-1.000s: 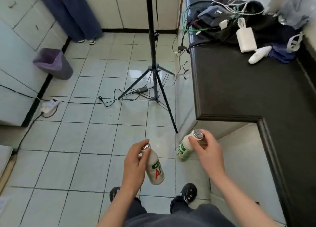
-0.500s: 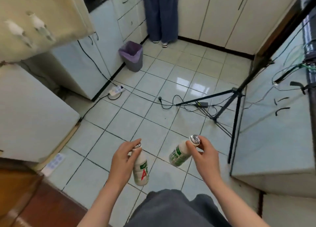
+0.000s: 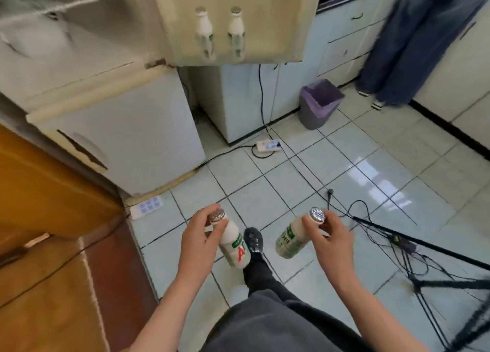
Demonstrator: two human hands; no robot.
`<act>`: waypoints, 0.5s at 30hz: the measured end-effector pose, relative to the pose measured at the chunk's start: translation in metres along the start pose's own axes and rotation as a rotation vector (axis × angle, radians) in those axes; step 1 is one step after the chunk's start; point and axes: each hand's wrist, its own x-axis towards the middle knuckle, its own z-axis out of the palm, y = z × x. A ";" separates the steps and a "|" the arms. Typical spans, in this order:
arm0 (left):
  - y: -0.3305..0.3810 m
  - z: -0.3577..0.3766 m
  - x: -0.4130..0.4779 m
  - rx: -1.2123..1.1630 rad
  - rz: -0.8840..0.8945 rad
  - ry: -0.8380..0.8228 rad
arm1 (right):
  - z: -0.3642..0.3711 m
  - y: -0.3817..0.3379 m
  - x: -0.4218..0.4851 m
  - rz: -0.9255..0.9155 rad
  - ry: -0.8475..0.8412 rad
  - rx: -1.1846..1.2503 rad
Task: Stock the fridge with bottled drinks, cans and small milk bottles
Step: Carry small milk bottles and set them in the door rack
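My left hand (image 3: pixel 200 239) grips a small white milk bottle (image 3: pixel 234 245) with a red and green label by its neck, foil cap up. My right hand (image 3: pixel 330 236) holds a second small milk bottle (image 3: pixel 290 239) with a green label the same way. Both bottles hang over the tiled floor in front of me. The fridge (image 3: pixel 127 123) stands at the left with its upper door (image 3: pixel 265 33) swung open. Two small milk bottles (image 3: pixel 204 32) (image 3: pixel 236 31) sit side by side in the door shelf. The fridge's inside is blurred.
A purple-lined bin (image 3: pixel 318 104) stands by the cabinets, and a person in jeans (image 3: pixel 413 41) stands at the far right. Power strips (image 3: pixel 267 145) (image 3: pixel 148 206) and cables lie on the floor. Tripod legs (image 3: pixel 424 248) spread at right. A wooden door (image 3: pixel 39 192) is at left.
My view has swung left from the counter to the fridge, which now fills the upper left with its door open. Both hands still hold their bottles, now farther apart.
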 end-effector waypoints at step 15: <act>0.076 -0.040 0.234 0.074 0.055 0.287 | 0.130 -0.142 0.261 -0.227 -0.234 0.032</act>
